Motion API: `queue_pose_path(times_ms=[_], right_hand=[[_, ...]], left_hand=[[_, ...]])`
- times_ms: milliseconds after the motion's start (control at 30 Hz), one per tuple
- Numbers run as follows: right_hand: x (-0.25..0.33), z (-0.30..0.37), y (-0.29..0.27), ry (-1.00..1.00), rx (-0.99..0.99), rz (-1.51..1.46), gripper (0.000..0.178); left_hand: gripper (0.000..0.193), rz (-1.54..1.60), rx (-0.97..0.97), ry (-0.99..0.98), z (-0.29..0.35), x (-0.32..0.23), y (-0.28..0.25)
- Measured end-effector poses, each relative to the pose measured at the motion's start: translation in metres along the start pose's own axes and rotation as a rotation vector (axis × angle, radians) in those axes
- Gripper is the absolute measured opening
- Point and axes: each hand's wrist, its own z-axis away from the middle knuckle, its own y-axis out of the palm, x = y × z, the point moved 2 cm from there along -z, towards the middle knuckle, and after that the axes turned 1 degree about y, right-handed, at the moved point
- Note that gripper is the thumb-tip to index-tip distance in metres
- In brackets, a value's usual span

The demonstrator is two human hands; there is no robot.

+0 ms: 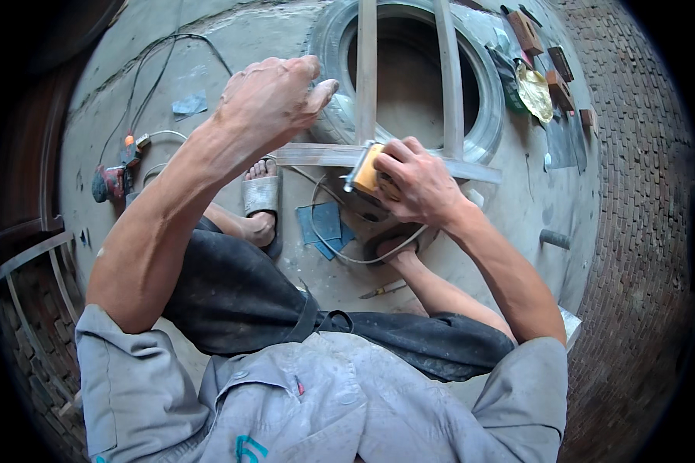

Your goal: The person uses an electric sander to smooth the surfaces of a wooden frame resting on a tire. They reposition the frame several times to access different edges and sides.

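Note:
My right hand (421,181) is wrapped round a yellow power sander (369,168), which sits at the crosspiece of a pale wooden frame (313,155). Its contact with the wood is hidden from me. Two long bars of the frame run away from me over a large grey tyre (486,100). My left hand (274,92) hovers above and left of the frame, its thumb apart from loosely bent fingers. Nothing shows in it, though its underside is hidden. A pale cable (363,261) loops below the sander.
Blue sandpaper sheets (322,224) lie between my feet, near a knife-like tool (382,291). A red power tool (110,184) and dark cords (137,85) are at left. Bricks (525,32) and a crumpled yellowish bag (534,91) lie at far right, before a brick wall (633,154).

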Motion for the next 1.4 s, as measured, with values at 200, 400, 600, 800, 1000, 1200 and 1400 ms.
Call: queue_pose_path(times_ms=[200,400,600,800,1000,1200,1400], right_hand=[[-0.001,0.014,-0.001,0.005,0.010,0.004,0.035],[0.025,-0.028,0.009,-0.049,0.067,-0.001,0.053],[0.013,-0.012,0.002,-0.034,0.080,0.015,0.047],[0.023,-0.022,0.005,-0.047,0.093,0.031,0.049],[0.034,-0.042,0.006,-0.100,0.069,-0.003,0.047],[0.003,-0.001,-0.010,-0.002,0.142,0.033,0.041],[0.015,-0.015,-0.003,-0.027,0.105,0.051,0.043]], left_hand=[[0.042,0.011,-0.056,0.018,0.006,0.004,-0.012],[0.040,0.000,-0.029,-0.012,0.004,-0.004,-0.009],[0.041,0.036,0.003,-0.027,0.011,0.001,-0.014],[0.043,0.035,-0.040,-0.009,0.009,0.006,-0.019],[0.045,0.052,-0.019,-0.060,0.009,0.011,-0.015],[0.042,0.080,-0.025,-0.018,0.013,0.013,-0.020],[0.042,0.086,-0.052,-0.004,0.012,0.008,-0.024]])
